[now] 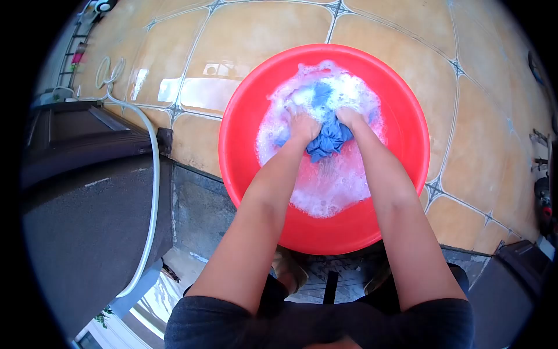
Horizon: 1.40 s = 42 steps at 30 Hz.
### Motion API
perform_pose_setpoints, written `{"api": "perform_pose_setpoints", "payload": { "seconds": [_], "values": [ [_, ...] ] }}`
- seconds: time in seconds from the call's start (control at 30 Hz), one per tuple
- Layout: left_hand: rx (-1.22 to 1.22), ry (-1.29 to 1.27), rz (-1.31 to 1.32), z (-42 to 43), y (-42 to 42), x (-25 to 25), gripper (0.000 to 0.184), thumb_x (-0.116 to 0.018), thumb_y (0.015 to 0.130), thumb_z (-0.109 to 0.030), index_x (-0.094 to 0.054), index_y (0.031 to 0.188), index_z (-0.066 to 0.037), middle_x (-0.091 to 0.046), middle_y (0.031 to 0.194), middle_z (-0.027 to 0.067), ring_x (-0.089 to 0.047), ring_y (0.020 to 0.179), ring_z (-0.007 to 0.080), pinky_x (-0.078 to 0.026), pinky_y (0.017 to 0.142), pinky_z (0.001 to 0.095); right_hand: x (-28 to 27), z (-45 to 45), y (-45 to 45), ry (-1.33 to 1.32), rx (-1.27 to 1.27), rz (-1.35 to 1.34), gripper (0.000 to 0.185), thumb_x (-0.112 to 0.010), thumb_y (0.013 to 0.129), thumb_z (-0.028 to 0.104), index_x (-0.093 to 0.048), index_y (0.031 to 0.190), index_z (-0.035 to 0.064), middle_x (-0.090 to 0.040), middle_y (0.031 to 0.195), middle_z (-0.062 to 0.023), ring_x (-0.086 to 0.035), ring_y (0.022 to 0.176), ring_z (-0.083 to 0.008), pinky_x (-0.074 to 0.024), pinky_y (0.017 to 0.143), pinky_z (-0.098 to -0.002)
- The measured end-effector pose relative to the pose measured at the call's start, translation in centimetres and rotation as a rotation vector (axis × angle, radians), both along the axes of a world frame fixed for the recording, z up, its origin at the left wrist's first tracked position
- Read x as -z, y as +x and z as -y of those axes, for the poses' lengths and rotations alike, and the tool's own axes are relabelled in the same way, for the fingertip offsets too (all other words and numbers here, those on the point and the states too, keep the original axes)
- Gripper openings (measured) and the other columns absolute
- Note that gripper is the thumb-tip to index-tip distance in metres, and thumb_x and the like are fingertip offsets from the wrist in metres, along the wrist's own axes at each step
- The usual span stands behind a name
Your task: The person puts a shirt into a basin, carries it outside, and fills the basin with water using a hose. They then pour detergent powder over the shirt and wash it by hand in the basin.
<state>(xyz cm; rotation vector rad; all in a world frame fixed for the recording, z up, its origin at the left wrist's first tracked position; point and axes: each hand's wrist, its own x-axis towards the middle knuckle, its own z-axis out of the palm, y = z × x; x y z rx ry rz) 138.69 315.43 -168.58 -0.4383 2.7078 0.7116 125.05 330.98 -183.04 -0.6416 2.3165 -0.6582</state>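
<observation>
Blue cloth (329,138) lies bunched in foamy water inside a large red basin (411,134), and part of it shows through the suds farther back. My left hand (304,125) is at the left side of the cloth, its fingers partly covered by foam and wrapped on the fabric. On the right side, my right hand (350,118) grips the same cloth, with its fingertips down in the suds. White foam (325,200) spreads over the water around both hands.
Wet tan floor tiles (261,32) surround the basin. A pale hose (155,174) runs down the left, over a dark wooden piece (87,131). My feet are below the basin's near edge. Several dark items stand at the far right edge.
</observation>
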Motion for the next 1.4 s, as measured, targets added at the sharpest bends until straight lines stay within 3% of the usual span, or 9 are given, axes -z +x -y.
{"api": "perform_pose_setpoints", "payload": {
  "seconds": [0.03,0.17,0.43,0.67,0.8,0.93,1.07,1.27,1.4],
  "values": [
    [-0.067,0.224,-0.049,1.2,-1.4,0.5,0.049,-0.052,0.081,-0.035,-0.060,0.118,-0.003,-0.043,0.136,0.0242,-0.039,0.126,0.0381,-0.032,0.104,0.0427,8.4,-0.6,-2.6,-0.222,-0.069,-0.051,0.049,-0.036,0.093,0.037,-0.057,0.122,0.0033,-0.055,0.125,-0.0213,-0.051,0.118,-0.0296,-0.0347,0.101,-0.0355],
    [-0.852,1.121,-0.501,0.2,0.0,-7.0,0.057,-0.056,0.085,-0.042,-0.051,0.130,-0.008,-0.055,0.111,0.0179,-0.050,0.107,0.0279,-0.036,0.098,0.0379,-18.4,3.1,6.0,-0.543,0.736,0.217,0.057,-0.048,0.087,0.047,-0.056,0.122,0.0035,-0.058,0.118,-0.0200,-0.047,0.122,-0.0338,-0.0306,0.104,-0.0409],
    [-0.131,-0.238,-0.316,-6.1,12.7,-6.8,0.057,-0.060,0.078,-0.045,-0.055,0.127,-0.016,-0.040,0.136,0.0169,-0.032,0.126,0.0388,-0.025,0.100,0.0593,-23.2,-2.2,20.0,0.073,0.203,-0.673,0.056,-0.068,0.074,0.035,-0.055,0.127,0.0214,-0.057,0.116,-0.0120,-0.046,0.116,-0.0305,-0.0269,0.096,-0.0604],
    [-0.229,-0.192,-0.037,-3.9,5.2,-2.5,0.058,-0.041,0.085,-0.054,-0.062,0.118,-0.012,-0.052,0.129,0.0135,-0.042,0.124,0.0331,-0.028,0.100,0.0595,-16.1,-0.6,13.8,0.063,0.121,-0.568,0.044,-0.055,0.082,0.041,-0.063,0.115,0.0128,-0.064,0.101,-0.0090,-0.053,0.104,-0.0253,-0.0295,0.095,-0.0456],
    [-0.401,0.094,0.324,-0.4,-1.0,-5.3,0.066,-0.036,0.088,-0.058,-0.059,0.121,-0.005,-0.055,0.126,0.0185,-0.049,0.120,0.0340,-0.035,0.101,0.0467,-18.7,2.8,9.1,0.259,0.180,-0.402,0.048,-0.044,0.091,0.048,-0.066,0.108,0.0078,-0.067,0.087,-0.0123,-0.059,0.092,-0.0258,-0.0380,0.087,-0.0400],
    [-0.839,0.708,0.041,2.0,-4.1,-4.5,0.087,-0.034,0.086,-0.069,-0.056,0.119,0.008,-0.054,0.123,0.0261,-0.051,0.120,0.0301,-0.037,0.101,0.0380,-15.1,6.4,3.4,-0.503,1.096,0.406,0.059,-0.040,0.090,0.059,-0.065,0.098,0.0062,-0.065,0.089,-0.0099,-0.058,0.090,-0.0200,-0.0405,0.084,-0.0370],
    [-0.797,1.287,0.000,1.8,0.0,-12.8,0.079,-0.045,0.087,-0.062,-0.049,0.128,0.005,-0.048,0.131,0.0220,-0.042,0.127,0.0269,-0.032,0.105,0.0352,-27.7,1.4,6.1,-0.408,0.548,0.419,0.058,-0.049,0.086,0.061,-0.060,0.099,0.0057,-0.060,0.104,-0.0088,-0.054,0.096,-0.0201,-0.0398,0.089,-0.0369],
    [-0.365,-0.206,-0.283,-4.7,4.6,-9.5,0.061,-0.053,0.082,-0.059,-0.050,0.132,-0.024,-0.025,0.147,0.0213,-0.021,0.135,0.0436,-0.020,0.106,0.0605,-25.9,-1.5,15.0,0.061,0.250,-0.616,0.073,-0.069,0.067,0.058,-0.055,0.125,0.0170,-0.041,0.139,-0.0131,-0.039,0.124,-0.0310,-0.0288,0.097,-0.0573],
    [-0.196,-0.202,-0.191,-4.5,2.4,-2.9,0.056,-0.051,0.082,-0.055,-0.051,0.130,-0.025,-0.032,0.143,0.0181,-0.026,0.131,0.0467,-0.016,0.101,0.0694,-21.5,-0.8,13.0,0.382,0.036,-0.368,0.076,-0.064,0.071,0.054,-0.045,0.136,0.0190,-0.033,0.145,-0.0130,-0.027,0.135,-0.0330,-0.0215,0.102,-0.0620]
  ]
}}
